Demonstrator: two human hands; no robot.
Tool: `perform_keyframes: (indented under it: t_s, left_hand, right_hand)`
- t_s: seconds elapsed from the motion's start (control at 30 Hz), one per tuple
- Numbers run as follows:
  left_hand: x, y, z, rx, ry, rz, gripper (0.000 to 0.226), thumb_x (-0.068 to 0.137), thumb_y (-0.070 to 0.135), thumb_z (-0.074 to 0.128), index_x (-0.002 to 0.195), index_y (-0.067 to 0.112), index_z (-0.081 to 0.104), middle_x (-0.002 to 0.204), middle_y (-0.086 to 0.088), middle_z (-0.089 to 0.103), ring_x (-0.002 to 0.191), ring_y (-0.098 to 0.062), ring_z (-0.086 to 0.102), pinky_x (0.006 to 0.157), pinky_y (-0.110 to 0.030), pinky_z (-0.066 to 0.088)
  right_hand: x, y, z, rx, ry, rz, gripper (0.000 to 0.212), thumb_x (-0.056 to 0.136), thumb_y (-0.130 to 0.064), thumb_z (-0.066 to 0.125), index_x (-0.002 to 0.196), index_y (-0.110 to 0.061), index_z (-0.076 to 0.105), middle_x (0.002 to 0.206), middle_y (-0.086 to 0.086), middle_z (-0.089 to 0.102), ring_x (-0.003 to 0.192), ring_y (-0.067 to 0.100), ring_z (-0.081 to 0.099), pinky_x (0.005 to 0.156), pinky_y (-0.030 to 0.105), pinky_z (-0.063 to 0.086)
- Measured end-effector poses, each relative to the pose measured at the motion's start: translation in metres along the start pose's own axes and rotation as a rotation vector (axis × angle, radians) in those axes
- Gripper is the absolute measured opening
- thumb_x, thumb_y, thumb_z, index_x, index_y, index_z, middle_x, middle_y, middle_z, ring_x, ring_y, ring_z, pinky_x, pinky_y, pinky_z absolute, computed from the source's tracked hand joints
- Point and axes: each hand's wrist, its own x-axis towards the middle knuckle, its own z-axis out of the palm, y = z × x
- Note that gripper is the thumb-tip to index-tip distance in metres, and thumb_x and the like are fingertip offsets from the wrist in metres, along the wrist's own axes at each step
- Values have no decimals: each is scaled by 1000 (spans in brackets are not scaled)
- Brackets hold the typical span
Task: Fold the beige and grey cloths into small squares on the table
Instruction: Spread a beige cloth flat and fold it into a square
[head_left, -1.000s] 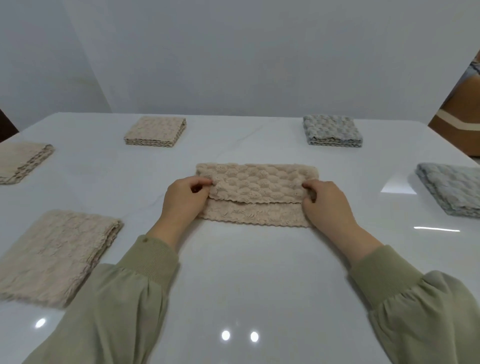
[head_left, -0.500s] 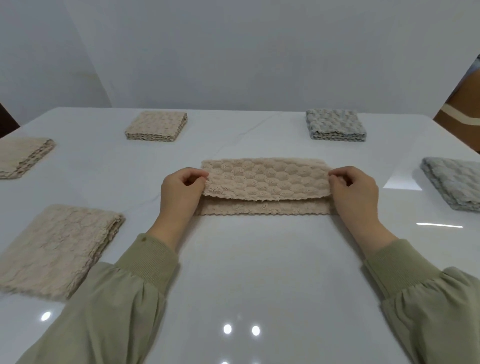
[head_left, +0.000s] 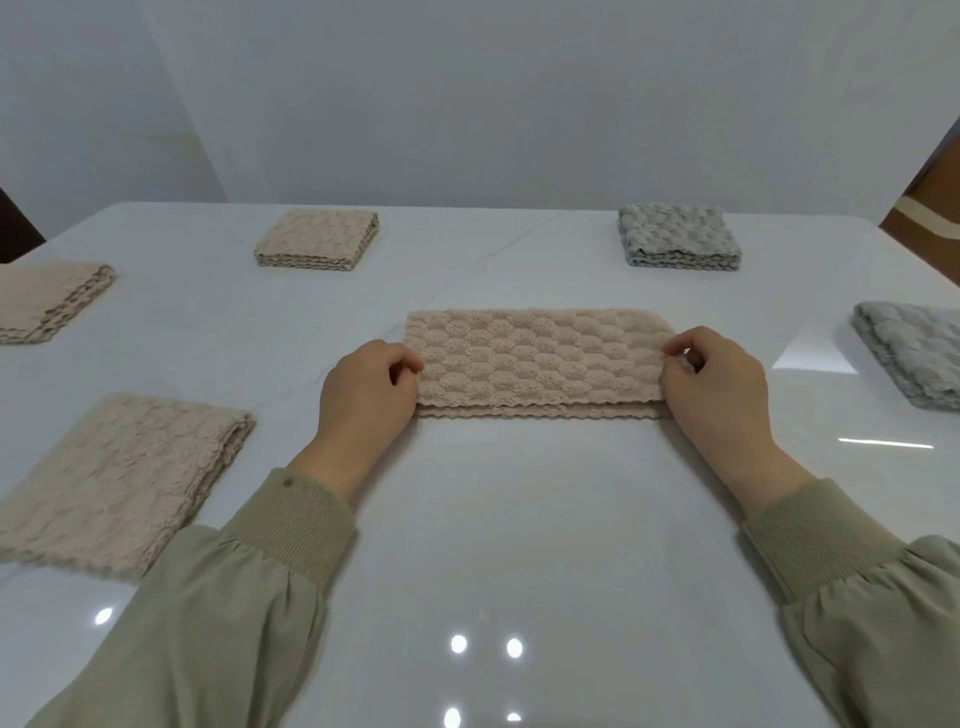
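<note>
Two cloths are cut by the frame. The left beige cloth (head_left: 47, 301) is missing its left part at the edge, and the right grey cloth (head_left: 914, 348) is missing its right part. The near beige cloth (head_left: 114, 478) also runs out of the picture at its left corner, so its full shape cannot be judged. At the right edge stands a brown shape (head_left: 930, 208) with a pale stripe; what it is cannot be told. The fingertips of both hands are partly hidden behind the knuckles and the cloth ends, so it is not visible how far they reach under the top layer.

The left hand (head_left: 363, 395) has its fingers curled and pinches the left end of the cloth (head_left: 535, 364) between thumb and forefinger. The right hand (head_left: 717, 384) does the same at the right end: its fingers are curled, with thumb and forefinger closed on the top layer.

The cloth lies in the middle of the table (head_left: 519, 519), folded into a long band that stretches flat between the two hands. Its top layer stops a little before the near edge, so a thin strip of the lower layer shows there. Both pinches sit on the short ends of the band.

The far beige square (head_left: 317, 239) and the far grey square (head_left: 678, 239) lie folded behind it, well apart from it. Green sleeves (head_left: 218, 623) cover both wrists.
</note>
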Motion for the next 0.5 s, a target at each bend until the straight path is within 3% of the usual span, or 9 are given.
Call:
perform_keyframes:
  t_s: [0.1, 0.23, 0.37, 0.5]
  left_hand:
    - [0, 1, -1, -23, 54, 36, 24, 86, 3, 50, 87, 17, 70, 89, 3, 62, 86, -17, 57, 80, -32, 46]
    - [0, 0, 0, -12, 72, 40, 26, 86, 2, 48, 85, 16, 70, 89, 1, 63, 85, -19, 56, 77, -33, 45]
    - [0, 0, 1, 145, -19, 10, 26, 87, 6, 46, 91, 20, 68, 90, 6, 59, 81, -14, 51, 71, -28, 38]
    - [1, 0, 2, 283, -44, 57, 20, 85, 9, 50, 90, 17, 67, 86, 3, 55, 85, -20, 51, 69, -30, 38]
  right_hand:
    - [-1, -3, -3, 31, 48, -5, 16, 79, 0, 50, 86, -6, 64, 72, 10, 59, 76, 30, 53, 80, 43, 44]
    - [-1, -1, -2, -23, -18, 13, 14, 78, -1, 51, 82, -6, 63, 71, 6, 57, 78, 30, 54, 82, 43, 43]
    - [1, 2, 2, -116, -54, -39, 13, 78, -1, 52, 82, -7, 63, 71, 6, 57, 79, 32, 55, 81, 42, 42]
    - [4, 7, 7, -273, -110, -66, 15, 75, -3, 54, 84, -9, 64, 87, 10, 61, 90, 34, 53, 80, 41, 38]
